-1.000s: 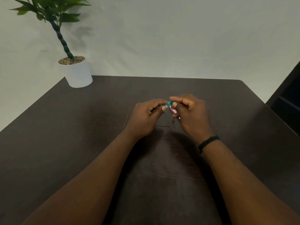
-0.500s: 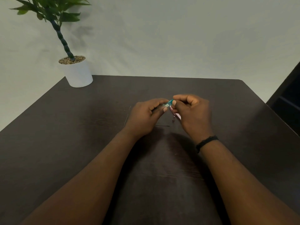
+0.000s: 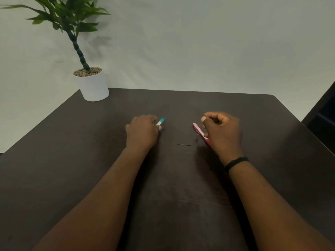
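A dark counter point(image 3: 72, 160) carries a potted plant point(image 3: 93, 86) at its far left corner. Mid-counter, the left hand point(image 3: 142, 132) pinches a teal piece point(image 3: 161, 121). The right hand point(image 3: 222, 132), well apart, curls round a pink piece point(image 3: 199, 131). A thin sliver point(image 3: 184, 145) lies between them.

Soft dim even light, faint plant point(image 3: 72, 24) shadow on wall point(image 3: 199, 42), wide-angle bending at edges

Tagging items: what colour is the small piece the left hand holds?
Teal, whitish near the left hand; small piece shows best in head view.
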